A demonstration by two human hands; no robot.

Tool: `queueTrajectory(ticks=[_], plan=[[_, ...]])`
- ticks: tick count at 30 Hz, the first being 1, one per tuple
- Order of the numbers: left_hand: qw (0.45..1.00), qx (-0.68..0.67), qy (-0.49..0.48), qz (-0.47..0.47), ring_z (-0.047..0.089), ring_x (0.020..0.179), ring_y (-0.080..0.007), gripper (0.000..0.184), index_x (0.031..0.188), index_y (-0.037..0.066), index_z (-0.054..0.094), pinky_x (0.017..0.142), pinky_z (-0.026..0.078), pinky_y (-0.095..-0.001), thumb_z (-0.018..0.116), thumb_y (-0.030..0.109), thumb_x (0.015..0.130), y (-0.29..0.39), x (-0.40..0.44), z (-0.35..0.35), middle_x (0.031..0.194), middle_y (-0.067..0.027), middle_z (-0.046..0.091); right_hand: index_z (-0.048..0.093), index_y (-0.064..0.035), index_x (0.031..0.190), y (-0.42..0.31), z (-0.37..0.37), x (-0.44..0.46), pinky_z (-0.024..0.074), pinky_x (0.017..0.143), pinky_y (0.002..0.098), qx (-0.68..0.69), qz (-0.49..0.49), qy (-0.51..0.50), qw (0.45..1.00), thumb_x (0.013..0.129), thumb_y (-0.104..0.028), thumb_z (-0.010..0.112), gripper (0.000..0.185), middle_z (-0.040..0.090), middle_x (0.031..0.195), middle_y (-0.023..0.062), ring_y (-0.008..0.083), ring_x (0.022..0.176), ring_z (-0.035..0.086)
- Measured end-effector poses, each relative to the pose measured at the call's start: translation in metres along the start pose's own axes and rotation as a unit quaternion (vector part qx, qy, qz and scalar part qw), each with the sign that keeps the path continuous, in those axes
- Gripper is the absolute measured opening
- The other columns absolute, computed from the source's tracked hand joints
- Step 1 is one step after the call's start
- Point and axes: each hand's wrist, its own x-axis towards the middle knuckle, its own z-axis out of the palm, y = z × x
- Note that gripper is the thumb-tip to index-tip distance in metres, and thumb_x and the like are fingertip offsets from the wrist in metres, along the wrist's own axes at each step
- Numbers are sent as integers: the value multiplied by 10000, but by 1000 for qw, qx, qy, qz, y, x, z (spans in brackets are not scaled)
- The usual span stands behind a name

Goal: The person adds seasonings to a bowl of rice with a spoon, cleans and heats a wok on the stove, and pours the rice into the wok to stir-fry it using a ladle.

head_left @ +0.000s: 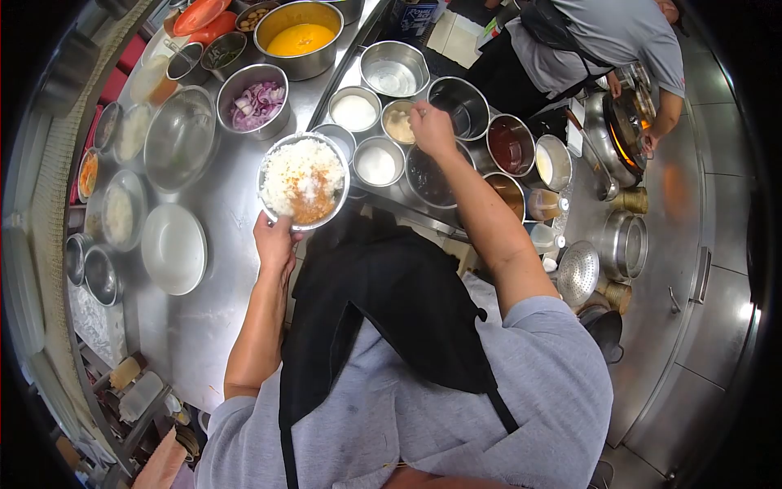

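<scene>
My left hand (277, 243) grips the rim of a metal bowl (264, 204), holding it near the counter's edge. White rice (297, 167) fills the bowl, with an orange-brown sauce or seasoning and a patch of white powder on one side. My right hand (432, 130) is closed over a small metal container of beige powder (397, 124); what its fingers hold is hidden. Close by stand a container of white powder (353, 111), another with white grains (377, 163), and a pot of dark liquid (432, 174).
Chopped red onion (256, 106) and a pot of yellow liquid (300, 38) stand at the back left. A white plate (174, 248) and several metal bowls lie left. On the right are a dark red sauce pot (511, 147), a perforated ladle (577, 273) and a co-worker at a wok (623, 134).
</scene>
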Motion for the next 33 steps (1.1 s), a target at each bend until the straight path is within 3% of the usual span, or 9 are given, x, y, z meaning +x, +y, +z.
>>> queueTrajectory(ticks=[1,4,7,11,13,17,20,33], plan=[[1000,0,1,0,577,619,-131,294,1117,-20,521,454,456,-202,509,14,825,0,0,0,923,-116,605,633,-19,891,2,3,1,508,696,419,4,-10,-9,1000,877,-230,528,236,668,714,163,333,711,662],[1000,1,1,-3,573,615,-131,292,1115,-19,522,455,455,-202,512,18,826,-1,-1,0,917,-112,601,637,-28,893,3,7,0,512,678,397,4,-9,25,1000,879,-210,530,211,676,704,141,296,696,674],[1000,-13,-2,-1,572,613,-130,294,1117,-19,522,455,456,-202,516,22,826,-4,0,-3,911,-109,598,642,-31,912,4,7,1,514,680,389,9,-13,-24,1000,876,-209,535,211,675,703,145,285,699,679],[1000,-18,-4,-2,576,619,-128,291,1115,-17,522,455,456,-202,518,22,827,-5,0,-3,918,-113,602,647,-30,918,2,7,-1,515,687,386,48,-20,25,998,875,-222,536,227,678,710,145,276,694,682],[1000,-25,-7,0,578,621,-127,289,1115,-16,522,457,457,-202,519,21,828,-6,0,-5,919,-114,605,631,-49,915,-2,3,-3,481,733,491,44,24,-29,998,865,-243,525,226,645,817,226,422,797,615],[1000,-24,-10,3,582,626,-124,281,1111,-11,525,463,456,-203,522,20,831,-4,0,-4,924,-112,619,633,-53,911,-2,3,-3,481,732,492,52,17,13,998,867,-242,523,223,646,816,224,422,794,616],[1000,-26,-13,3,582,623,-125,276,1107,-9,527,463,453,-203,526,20,832,-3,0,-5,926,-111,623,639,-61,928,-2,1,-1,482,734,492,-17,16,1,1000,869,-245,524,225,647,820,225,423,796,617],[1000,-19,11,6,562,592,-119,276,1097,-22,528,441,450,-198,514,12,824,-3,1,-3,907,-114,610,642,-53,930,-2,3,-1,486,742,474,48,32,-14,998,864,-244,530,231,649,817,226,410,805,624]])
